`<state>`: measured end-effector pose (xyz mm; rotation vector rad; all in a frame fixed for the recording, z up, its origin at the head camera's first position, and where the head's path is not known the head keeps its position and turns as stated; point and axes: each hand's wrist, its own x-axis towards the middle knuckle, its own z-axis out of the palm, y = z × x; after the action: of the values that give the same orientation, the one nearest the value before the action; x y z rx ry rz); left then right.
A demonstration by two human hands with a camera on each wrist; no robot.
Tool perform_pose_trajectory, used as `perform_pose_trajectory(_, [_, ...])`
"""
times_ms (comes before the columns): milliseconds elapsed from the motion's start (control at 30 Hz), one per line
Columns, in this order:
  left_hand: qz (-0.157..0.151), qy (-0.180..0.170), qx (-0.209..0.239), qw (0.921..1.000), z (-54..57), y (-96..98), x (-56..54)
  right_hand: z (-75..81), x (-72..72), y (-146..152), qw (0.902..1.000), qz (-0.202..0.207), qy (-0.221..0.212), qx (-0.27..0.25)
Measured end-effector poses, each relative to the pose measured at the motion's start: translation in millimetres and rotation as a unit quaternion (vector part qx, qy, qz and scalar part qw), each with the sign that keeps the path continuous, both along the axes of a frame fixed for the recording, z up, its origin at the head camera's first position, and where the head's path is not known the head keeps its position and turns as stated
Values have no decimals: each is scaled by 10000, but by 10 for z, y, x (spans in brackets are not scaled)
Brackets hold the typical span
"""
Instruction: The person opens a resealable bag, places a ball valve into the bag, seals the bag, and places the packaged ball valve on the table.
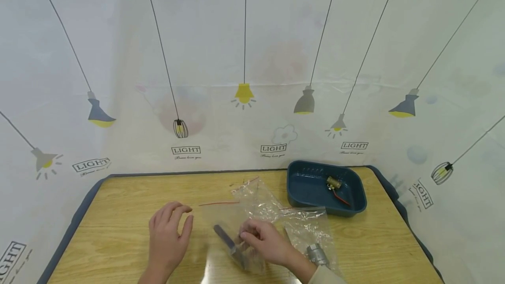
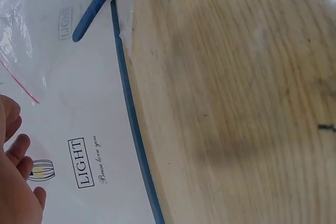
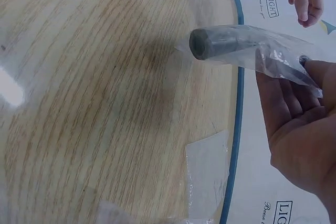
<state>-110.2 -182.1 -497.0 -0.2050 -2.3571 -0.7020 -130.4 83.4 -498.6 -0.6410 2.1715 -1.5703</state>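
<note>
My right hand (image 1: 270, 242) pinches the side of a clear zip bag (image 1: 221, 211) with a red seal line. Inside that bag is a metal part (image 3: 210, 44) with a hollow round end and a long dark-blue handle (image 1: 224, 236). In the right wrist view the plastic lies between thumb and fingers, and the round end points away from the palm. To the left of the bag, my left hand (image 1: 168, 236) is raised with relaxed fingers and holds nothing. The left wrist view shows its fingers (image 2: 18, 150) at the edge, apart from the bag.
A second zip bag (image 1: 304, 222) with a silver metal fitting (image 1: 317, 254) lies by my right forearm. Another clear bag (image 1: 256, 194) lies behind. At the back right, a dark-blue basin (image 1: 293, 187) holds a brass valve (image 1: 333, 182) with a red lever. A printed curtain (image 1: 221, 152) borders the table.
</note>
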Motion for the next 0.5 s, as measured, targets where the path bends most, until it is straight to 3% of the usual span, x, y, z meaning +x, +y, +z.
perform_pose_trajectory(167, [43,-194,-35,9998,-59,-39,42,-8,29,-19,9998,168,-119,-43])
perform_pose_trajectory(500, [88,-103,65,9999,-133,-103,115,-24,189,-129,9897,195,-1256,-654])
